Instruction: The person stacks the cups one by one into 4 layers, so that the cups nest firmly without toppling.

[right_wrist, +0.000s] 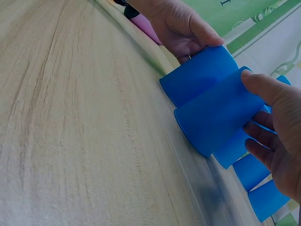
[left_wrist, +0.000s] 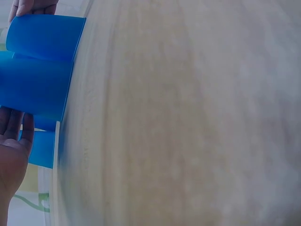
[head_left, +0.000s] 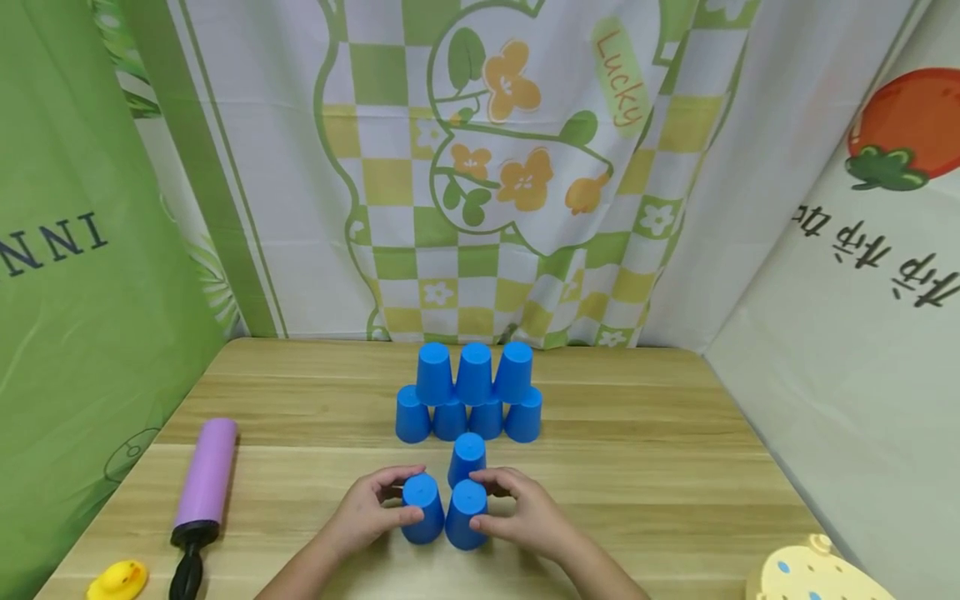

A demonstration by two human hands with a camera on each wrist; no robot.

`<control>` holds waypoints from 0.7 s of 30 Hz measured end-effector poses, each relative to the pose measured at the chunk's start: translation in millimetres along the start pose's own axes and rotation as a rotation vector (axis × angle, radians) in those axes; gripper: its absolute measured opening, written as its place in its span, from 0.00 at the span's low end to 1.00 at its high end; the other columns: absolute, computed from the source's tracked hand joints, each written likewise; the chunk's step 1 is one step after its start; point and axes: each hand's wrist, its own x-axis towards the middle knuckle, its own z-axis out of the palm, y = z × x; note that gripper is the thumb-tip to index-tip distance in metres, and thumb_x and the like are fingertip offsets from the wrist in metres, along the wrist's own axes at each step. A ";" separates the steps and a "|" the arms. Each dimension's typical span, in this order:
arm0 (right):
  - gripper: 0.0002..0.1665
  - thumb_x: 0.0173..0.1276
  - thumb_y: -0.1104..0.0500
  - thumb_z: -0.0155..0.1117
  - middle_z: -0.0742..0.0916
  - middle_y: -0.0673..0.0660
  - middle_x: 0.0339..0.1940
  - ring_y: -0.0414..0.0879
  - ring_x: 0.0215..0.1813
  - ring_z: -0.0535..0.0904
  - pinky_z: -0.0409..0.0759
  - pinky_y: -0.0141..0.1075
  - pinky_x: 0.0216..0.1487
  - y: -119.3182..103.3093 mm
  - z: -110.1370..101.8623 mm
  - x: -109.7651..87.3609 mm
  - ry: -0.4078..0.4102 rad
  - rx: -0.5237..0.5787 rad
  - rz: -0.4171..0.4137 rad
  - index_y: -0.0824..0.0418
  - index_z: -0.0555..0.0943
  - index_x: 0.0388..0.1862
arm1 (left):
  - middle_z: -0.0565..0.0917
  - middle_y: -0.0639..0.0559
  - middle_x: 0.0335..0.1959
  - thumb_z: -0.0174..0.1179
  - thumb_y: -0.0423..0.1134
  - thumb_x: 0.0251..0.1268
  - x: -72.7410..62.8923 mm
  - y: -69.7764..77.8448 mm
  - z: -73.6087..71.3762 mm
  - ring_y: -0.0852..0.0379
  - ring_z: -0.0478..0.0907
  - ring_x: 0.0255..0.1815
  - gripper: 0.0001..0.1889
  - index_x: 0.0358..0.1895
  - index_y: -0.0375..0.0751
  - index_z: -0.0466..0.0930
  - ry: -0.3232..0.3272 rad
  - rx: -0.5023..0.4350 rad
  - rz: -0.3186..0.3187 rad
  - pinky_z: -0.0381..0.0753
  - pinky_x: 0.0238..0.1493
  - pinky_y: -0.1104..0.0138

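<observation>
Two upside-down blue cups stand side by side near me on the table. My left hand [head_left: 371, 510] holds the left cup [head_left: 423, 512] between thumb and fingers. The right cup [head_left: 468, 518] is held the same way by my right hand [head_left: 528, 515]. Just behind the right cup stands a third blue cup [head_left: 469, 457], partly hidden by it. In the right wrist view, the thumb of my right hand [right_wrist: 277, 127] lies on its cup [right_wrist: 216, 115], the other fingers behind. The left wrist view shows the left cup [left_wrist: 37, 87] against my left fingers.
Farther back, a two-tier wall of upturned blue cups [head_left: 474, 375] stands on the wooden table [head_left: 637, 467]. A purple pump [head_left: 206, 475] with a black handle and a yellow rubber duck [head_left: 117, 581] lie at left. A pale yellow spotted object [head_left: 813, 575] is at lower right.
</observation>
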 end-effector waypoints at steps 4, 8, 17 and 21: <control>0.31 0.61 0.46 0.72 0.84 0.53 0.57 0.52 0.58 0.79 0.79 0.53 0.60 -2.0 -0.9 0.2 0.007 0.011 0.016 0.55 0.78 0.61 | 0.80 0.37 0.60 0.71 0.46 0.58 0.0 0.1 0.7 0.43 0.79 0.57 0.32 0.63 0.34 0.74 0.006 0.003 -0.017 0.79 0.59 0.48; 0.30 0.61 0.47 0.72 0.84 0.55 0.57 0.53 0.57 0.80 0.78 0.56 0.59 -6.9 -8.3 -1.8 0.023 0.009 -0.007 0.57 0.79 0.60 | 0.81 0.39 0.59 0.72 0.45 0.57 -1.2 6.9 -1.8 0.46 0.79 0.56 0.32 0.63 0.35 0.75 0.031 0.000 -0.029 0.80 0.59 0.50; 0.28 0.62 0.52 0.73 0.86 0.56 0.54 0.50 0.54 0.81 0.80 0.37 0.56 -34.2 -57.4 -1.3 0.114 -0.064 -0.178 0.59 0.79 0.59 | 0.83 0.39 0.53 0.71 0.39 0.57 9.7 61.3 -21.6 0.49 0.79 0.51 0.29 0.63 0.38 0.76 0.108 0.031 0.109 0.80 0.55 0.56; 0.27 0.61 0.56 0.73 0.86 0.58 0.54 0.51 0.54 0.82 0.80 0.35 0.56 -51.6 -82.6 3.6 0.180 -0.063 -0.225 0.61 0.78 0.59 | 0.82 0.37 0.55 0.70 0.38 0.59 22.0 89.6 -30.7 0.46 0.79 0.54 0.29 0.64 0.37 0.75 0.165 0.021 0.124 0.82 0.55 0.56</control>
